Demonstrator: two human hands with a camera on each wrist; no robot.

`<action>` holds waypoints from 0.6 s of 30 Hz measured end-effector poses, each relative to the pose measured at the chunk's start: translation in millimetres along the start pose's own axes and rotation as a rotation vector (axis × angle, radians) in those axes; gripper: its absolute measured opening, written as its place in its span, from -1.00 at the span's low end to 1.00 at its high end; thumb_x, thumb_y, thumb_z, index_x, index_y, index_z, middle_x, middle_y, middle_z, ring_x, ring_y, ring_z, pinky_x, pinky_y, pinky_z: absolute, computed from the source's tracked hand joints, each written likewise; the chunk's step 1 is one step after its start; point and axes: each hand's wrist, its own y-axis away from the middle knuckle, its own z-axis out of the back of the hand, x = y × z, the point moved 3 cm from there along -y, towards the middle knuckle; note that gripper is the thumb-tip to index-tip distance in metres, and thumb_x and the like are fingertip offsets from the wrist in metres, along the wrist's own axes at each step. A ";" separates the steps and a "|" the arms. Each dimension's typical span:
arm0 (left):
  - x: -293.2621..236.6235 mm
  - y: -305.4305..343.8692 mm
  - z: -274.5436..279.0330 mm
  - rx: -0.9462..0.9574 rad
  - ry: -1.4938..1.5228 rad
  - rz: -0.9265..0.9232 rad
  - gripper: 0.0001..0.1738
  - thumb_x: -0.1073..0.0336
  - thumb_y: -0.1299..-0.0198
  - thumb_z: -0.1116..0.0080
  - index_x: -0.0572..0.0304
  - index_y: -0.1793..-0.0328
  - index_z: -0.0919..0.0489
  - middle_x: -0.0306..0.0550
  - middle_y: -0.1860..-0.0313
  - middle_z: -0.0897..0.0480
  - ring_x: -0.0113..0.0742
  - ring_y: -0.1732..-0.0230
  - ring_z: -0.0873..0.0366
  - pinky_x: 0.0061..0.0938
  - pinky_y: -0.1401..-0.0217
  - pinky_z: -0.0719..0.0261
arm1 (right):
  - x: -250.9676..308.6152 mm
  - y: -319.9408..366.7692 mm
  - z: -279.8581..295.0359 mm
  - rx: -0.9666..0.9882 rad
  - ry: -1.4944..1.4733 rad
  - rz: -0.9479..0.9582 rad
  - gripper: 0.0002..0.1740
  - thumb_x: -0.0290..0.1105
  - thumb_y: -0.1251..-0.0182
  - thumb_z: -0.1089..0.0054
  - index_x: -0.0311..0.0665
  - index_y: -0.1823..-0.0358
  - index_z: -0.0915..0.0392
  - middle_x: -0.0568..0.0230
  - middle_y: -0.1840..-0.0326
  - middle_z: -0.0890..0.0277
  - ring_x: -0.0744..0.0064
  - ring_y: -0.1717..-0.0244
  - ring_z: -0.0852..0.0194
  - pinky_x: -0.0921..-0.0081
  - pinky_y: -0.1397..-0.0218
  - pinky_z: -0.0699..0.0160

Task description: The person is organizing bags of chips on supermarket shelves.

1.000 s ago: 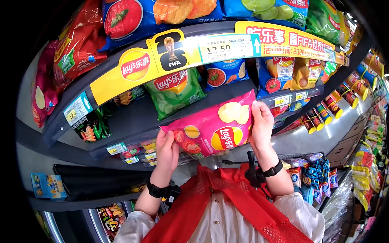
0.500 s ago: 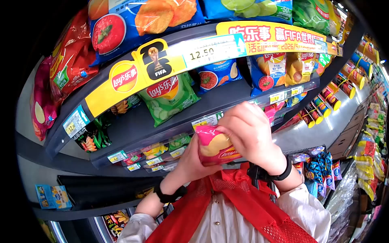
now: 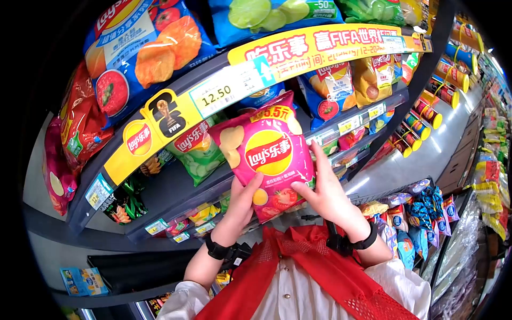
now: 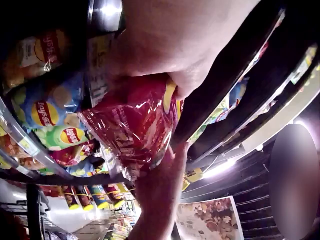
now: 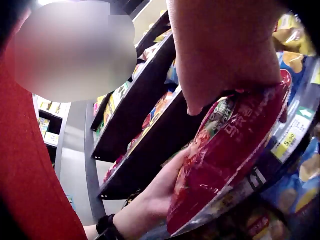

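A pink bag of Lay's potato chips is held up between both hands in front of the shelf, its printed front facing the head camera and its top tilted a little left. My left hand grips the lower left side, thumb on the front. On the lower right side my right hand holds it, thumb across the front and fingers stretched along the edge. In the left wrist view the crinkled chip bag lies between the hands. The right wrist view shows its back, with the left hand below.
A curved dark shelf with a yellow promotional strip holds more chip bags, among them a green bag behind the pink one. Large blue and red bags stand above. Chip tubes line a rack at the right.
The pink bag was stretched sideways between the hands, then turned end-on, and is now upright with its front showing. Both hands have shifted to its lower sides. The head view has swung right.
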 end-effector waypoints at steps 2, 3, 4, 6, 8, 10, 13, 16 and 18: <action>-2.9 -5.2 -8.2 -0.006 -0.050 0.001 -0.50 0.38 -0.20 -0.08 0.25 -0.25 -0.22 -0.07 -0.15 -0.42 -0.34 -0.13 -0.40 -0.42 -0.17 -0.39 | -0.3 -4.3 1.4 0.009 -0.015 0.007 -0.05 -0.26 -0.04 -0.31 -0.44 -0.33 0.13 -0.26 -0.26 -0.07 -0.16 -0.28 -0.09 0.23 -0.29 -0.17; -5.5 -11.0 -10.7 0.014 -0.079 -0.065 -0.50 0.38 -0.20 -0.08 0.26 -0.24 -0.22 -0.07 -0.15 -0.42 -0.35 -0.13 -0.40 -0.42 -0.17 -0.39 | -0.6 -8.9 3.7 -0.001 -0.018 0.005 -0.05 -0.26 -0.04 -0.31 -0.44 -0.33 0.13 -0.26 -0.26 -0.07 -0.16 -0.28 -0.09 0.23 -0.29 -0.17; -8.6 -16.6 -14.1 0.034 -0.106 -0.130 -0.50 0.37 -0.20 -0.09 0.26 -0.24 -0.23 -0.08 -0.14 -0.42 -0.35 -0.12 -0.40 -0.42 -0.16 -0.39 | 1.1 -15.3 8.2 -0.055 -0.010 0.076 -0.05 -0.27 -0.02 -0.32 -0.44 -0.33 0.12 -0.25 -0.24 -0.09 -0.15 -0.27 -0.11 0.23 -0.29 -0.17; -22.9 -28.8 -26.0 0.023 -0.199 -0.269 -0.50 0.38 -0.18 -0.10 0.28 -0.22 -0.23 -0.10 -0.11 -0.44 -0.37 -0.10 -0.41 -0.44 -0.16 -0.38 | 0.4 -31.8 14.3 -0.165 0.040 0.193 -0.04 -0.30 0.02 -0.35 -0.41 -0.32 0.08 -0.22 -0.23 -0.14 -0.13 -0.24 -0.15 0.23 -0.28 -0.18; -33.4 -50.6 -28.0 -0.006 -0.345 -0.435 -0.46 0.37 -0.16 -0.13 0.28 -0.23 -0.20 -0.09 -0.12 -0.42 -0.39 -0.09 -0.40 -0.46 -0.15 -0.37 | -5.2 -52.5 15.5 -0.254 0.052 0.294 -0.06 -0.32 0.02 -0.35 -0.41 -0.31 0.07 -0.22 -0.23 -0.15 -0.11 -0.24 -0.16 0.24 -0.27 -0.18; -41.0 -70.6 -37.0 -0.080 -0.410 -0.650 -0.34 0.34 -0.12 -0.18 0.30 -0.28 -0.12 -0.03 -0.17 -0.35 -0.34 -0.14 -0.36 -0.45 -0.18 -0.33 | -16.6 -76.3 12.0 -0.284 -0.008 0.334 -0.10 -0.34 -0.01 -0.32 -0.40 -0.31 0.05 -0.21 -0.23 -0.15 -0.11 -0.23 -0.16 0.24 -0.26 -0.19; -37.4 -99.9 -36.2 -0.279 -0.520 -0.738 -0.16 0.30 -0.07 -0.23 0.37 -0.36 0.02 0.14 -0.26 -0.22 -0.21 -0.27 -0.20 -0.38 -0.31 -0.15 | -35.4 -100.2 1.7 -0.333 0.004 0.289 -0.14 -0.37 -0.03 -0.29 -0.41 -0.30 0.03 -0.21 -0.21 -0.16 -0.13 -0.22 -0.16 0.26 -0.25 -0.21; -31.9 -106.2 -35.6 -0.349 -0.634 -0.795 -0.24 0.33 -0.14 -0.16 0.32 -0.37 0.00 0.04 -0.27 -0.22 -0.27 -0.24 -0.23 -0.44 -0.28 -0.19 | -47.2 -107.0 -9.0 -0.345 0.005 0.298 -0.17 -0.38 -0.04 -0.27 -0.41 -0.30 0.02 -0.23 -0.23 -0.15 -0.14 -0.25 -0.13 0.24 -0.27 -0.18; -30.9 -104.5 -36.7 -0.363 -0.597 -0.838 -0.25 0.34 -0.14 -0.15 0.34 -0.37 -0.01 0.05 -0.27 -0.22 -0.26 -0.25 -0.23 -0.43 -0.29 -0.17 | -50.7 -110.3 -13.2 -0.345 -0.011 0.281 -0.19 -0.39 -0.06 -0.25 -0.41 -0.29 0.01 -0.22 -0.23 -0.14 -0.14 -0.26 -0.11 0.24 -0.29 -0.15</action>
